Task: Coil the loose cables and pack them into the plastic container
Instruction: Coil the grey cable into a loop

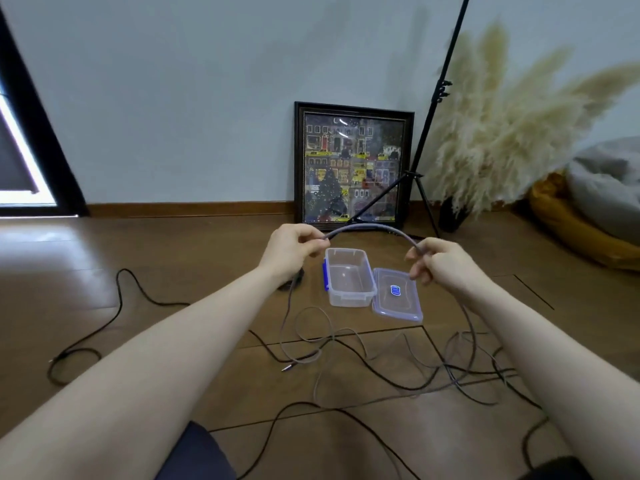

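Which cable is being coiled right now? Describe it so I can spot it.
Start at the framed picture against the wall; the clear box sits before it. Above the box, the left hand and right hand hold a grey cable arched between them, unlike the black cables on the floor.

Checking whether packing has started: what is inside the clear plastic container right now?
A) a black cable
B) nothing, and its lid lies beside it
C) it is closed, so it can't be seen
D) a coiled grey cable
B: the plastic container stands open and bare inside, its lid lying flat against its right side, while both hands hold the grey cable above it.
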### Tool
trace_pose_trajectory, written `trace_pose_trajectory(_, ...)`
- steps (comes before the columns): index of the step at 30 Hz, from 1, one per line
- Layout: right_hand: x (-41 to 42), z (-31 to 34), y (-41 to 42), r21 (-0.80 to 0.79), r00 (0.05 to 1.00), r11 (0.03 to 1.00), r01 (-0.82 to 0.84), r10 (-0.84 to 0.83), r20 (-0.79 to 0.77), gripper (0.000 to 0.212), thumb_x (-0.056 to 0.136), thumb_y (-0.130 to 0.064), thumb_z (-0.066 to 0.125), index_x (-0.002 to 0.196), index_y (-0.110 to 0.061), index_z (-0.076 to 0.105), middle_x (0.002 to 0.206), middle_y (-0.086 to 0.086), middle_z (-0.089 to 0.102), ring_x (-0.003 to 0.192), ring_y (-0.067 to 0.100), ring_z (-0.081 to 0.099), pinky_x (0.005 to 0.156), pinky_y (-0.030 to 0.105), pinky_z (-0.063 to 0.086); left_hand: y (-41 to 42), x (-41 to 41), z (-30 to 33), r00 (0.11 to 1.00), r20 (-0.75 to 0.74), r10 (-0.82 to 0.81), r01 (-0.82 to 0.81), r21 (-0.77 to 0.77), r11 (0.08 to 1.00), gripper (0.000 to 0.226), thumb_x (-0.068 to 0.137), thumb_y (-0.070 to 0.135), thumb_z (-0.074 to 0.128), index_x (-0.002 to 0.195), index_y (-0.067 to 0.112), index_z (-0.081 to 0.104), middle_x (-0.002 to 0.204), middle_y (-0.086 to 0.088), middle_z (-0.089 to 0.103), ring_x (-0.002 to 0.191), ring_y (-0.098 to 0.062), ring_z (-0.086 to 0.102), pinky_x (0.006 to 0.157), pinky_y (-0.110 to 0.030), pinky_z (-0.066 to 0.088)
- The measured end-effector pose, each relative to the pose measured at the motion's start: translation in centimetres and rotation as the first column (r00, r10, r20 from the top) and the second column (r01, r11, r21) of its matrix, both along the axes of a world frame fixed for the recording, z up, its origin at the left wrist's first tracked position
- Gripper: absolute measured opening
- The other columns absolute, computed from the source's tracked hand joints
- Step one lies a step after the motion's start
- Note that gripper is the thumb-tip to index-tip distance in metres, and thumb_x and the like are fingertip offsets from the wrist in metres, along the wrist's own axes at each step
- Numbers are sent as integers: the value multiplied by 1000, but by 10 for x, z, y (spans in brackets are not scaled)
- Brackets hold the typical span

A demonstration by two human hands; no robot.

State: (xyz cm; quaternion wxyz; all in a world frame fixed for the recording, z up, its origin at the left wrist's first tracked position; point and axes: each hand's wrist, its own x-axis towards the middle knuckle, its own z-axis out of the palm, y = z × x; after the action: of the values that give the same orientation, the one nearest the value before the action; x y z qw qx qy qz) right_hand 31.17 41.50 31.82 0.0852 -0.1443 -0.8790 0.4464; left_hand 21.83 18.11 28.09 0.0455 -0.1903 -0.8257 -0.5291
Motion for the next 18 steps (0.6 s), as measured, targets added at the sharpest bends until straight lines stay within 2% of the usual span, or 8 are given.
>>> trace_pose_trajectory(2,7,-4,-4,-34,994,997,-74,77,74,36,83,14,35,102,-3,61,77,16,66,60,21,54,72,33,47,6,2,0,999,5,-50,50,2,999,17,86,14,75,80,30,74,80,7,72,79,-10,67,81,-32,55)
trace_pose_trajectory(4,10,-6,-11,-63,986,989,-137,143,91,39,81,12,42,110,-7,60,84,15,69,66,24,57,80,36,48,13,6,1,995,2,-104,104,-21,994,16,85,13,76,82,29,74,85,5,74,86,-13,68,86,-35,57)
trace_pose_trajectory(6,9,-8,-19,-75,979,983,-168,175,101,35,84,5,50,112,-12,60,81,10,70,61,19,56,65,28,48,23,12,2,988,-15,-156,155,-47,987,15,84,14,77,83,29,75,86,7,74,87,-11,68,85,-32,57)
trace_pose_trajectory(9,4,-11,-27,-38,971,975,-221,223,88,11,94,-19,58,98,-16,68,59,-7,60,47,6,44,43,16,33,33,19,4,979,-63,-194,190,-66,980,10,84,16,77,84,26,75,84,6,73,80,-8,66,77,-25,54)
trace_pose_trajectory(11,1,-11,-27,10,970,971,-241,240,41,23,96,-34,59,86,-20,74,47,-18,53,43,-2,42,40,11,29,31,19,5,979,-77,-187,182,-64,981,6,86,19,75,83,24,74,79,4,70,69,-2,61,69,-21,51)
trace_pose_trajectory(13,-1,-9,-26,-23,972,974,-227,225,-62,28,98,-33,57,80,-20,73,42,-22,50,39,-5,42,37,7,27,24,18,3,983,-40,-178,176,-45,983,9,90,23,71,81,23,72,70,7,64,58,3,52,61,-15,45)
trace_pose_trajectory(15,-3,-6,-22,-125,977,978,-166,147,-154,30,100,-28,53,75,-19,68,42,-17,45,37,0,36,36,11,26,14,16,1,987,19,-157,158,-67,985,18,94,30,65,81,19,71,63,8,59,54,2,50,57,-13,42)
trace_pose_trajectory(18,-4,-4,-11,-282,966,959,-32,-43,-255,32,101,-18,47,72,-15,61,54,-6,48,43,5,36,40,15,29,-3,10,-5,981,130,-142,162,-164,973,28,99,32,58,86,10,70,69,4,62,62,-5,56,61,-17,46)
